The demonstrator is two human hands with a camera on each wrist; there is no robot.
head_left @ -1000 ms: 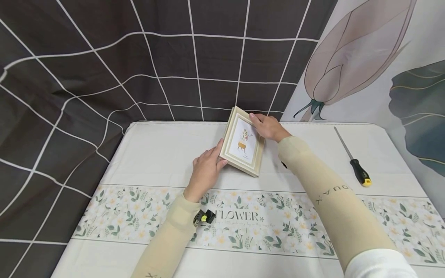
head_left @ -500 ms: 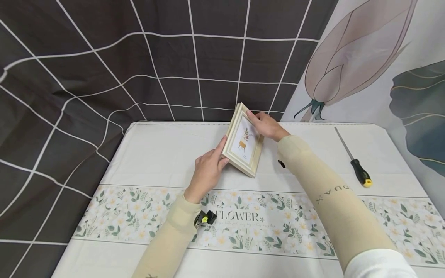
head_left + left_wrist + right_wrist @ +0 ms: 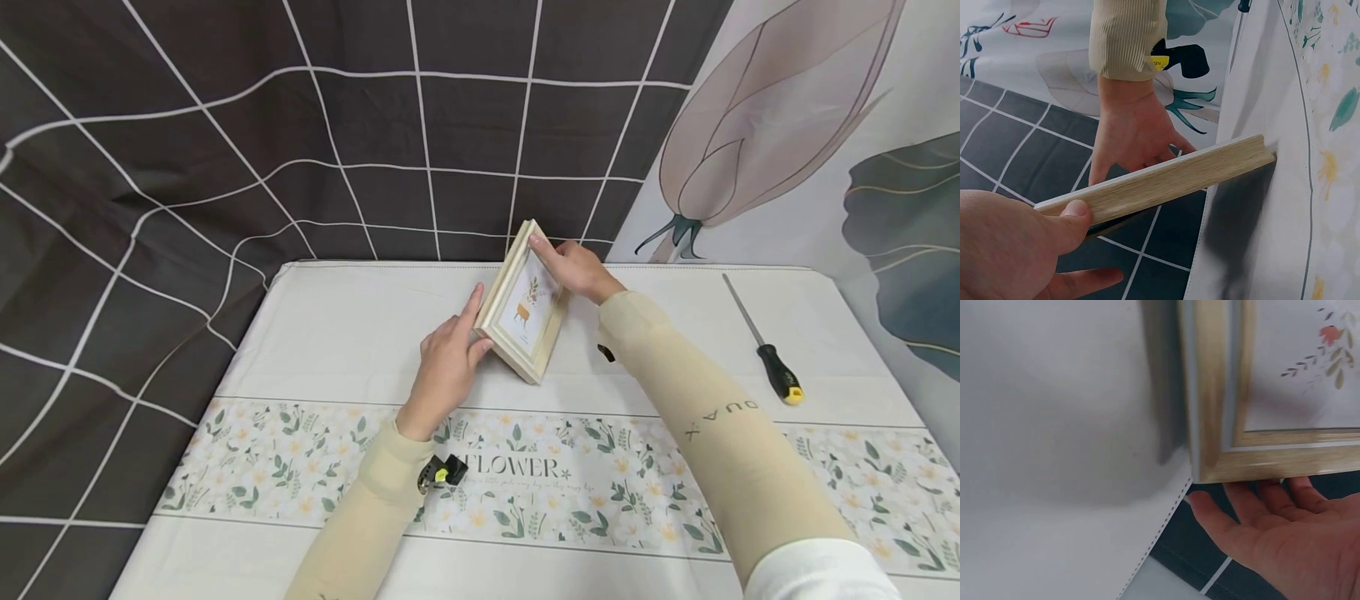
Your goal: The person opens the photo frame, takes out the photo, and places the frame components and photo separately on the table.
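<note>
A cream wooden picture frame [image 3: 521, 304], with a printed plant in an orange pot, stands tilted near the back of the table between both hands. The left hand [image 3: 446, 371] holds its lower left corner, thumb in front and forefinger stretched along the side. In the left wrist view the frame [image 3: 1166, 178] shows edge-on, with the left thumb [image 3: 1075, 212] pressed on its edge. The right hand [image 3: 576, 268] grips the opposite side near the top, thumb up by the front edge. Behind the frame [image 3: 1213, 394], the right hand's fingers [image 3: 1260, 506] are partly hidden in the right wrist view.
To the right lies a screwdriver [image 3: 780, 373] with a black and yellow handle. A white cloth with a flower band covers the table [image 3: 337, 333]. A dark checked curtain [image 3: 360, 125] hangs right behind the back edge.
Both hands have turned the picture frame: its top corner has moved right and slightly up, its near corner left. The front now faces more to the right. The screwdriver has stayed put.
</note>
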